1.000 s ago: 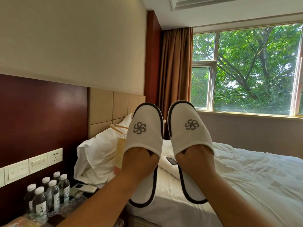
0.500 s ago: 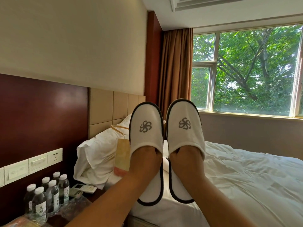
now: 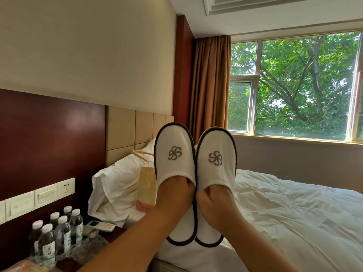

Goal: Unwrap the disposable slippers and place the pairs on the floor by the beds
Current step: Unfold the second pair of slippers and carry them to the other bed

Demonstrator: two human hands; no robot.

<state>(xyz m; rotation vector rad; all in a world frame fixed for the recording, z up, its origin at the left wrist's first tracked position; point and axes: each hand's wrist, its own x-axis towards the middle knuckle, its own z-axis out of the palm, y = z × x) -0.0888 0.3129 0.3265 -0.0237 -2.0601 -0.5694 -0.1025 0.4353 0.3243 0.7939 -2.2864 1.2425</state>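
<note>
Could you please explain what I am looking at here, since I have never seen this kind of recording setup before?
There is no machine here. A person wears one wide-angle camera on the head, so the single picture looks forward and down along their own bare arms. Each hand is pushed into a white slipper with dark trim and a grey pinwheel logo: the left hand is in the left slipper, and the right hand is in the right slipper. The fingers are hidden inside, so their pose cannot be told. The unwrapped slippers are held up side by side, seemingly touching, in front of a white bed with a pillow. At lower left stand water bottles and a remote control. A window shows trees.
</note>
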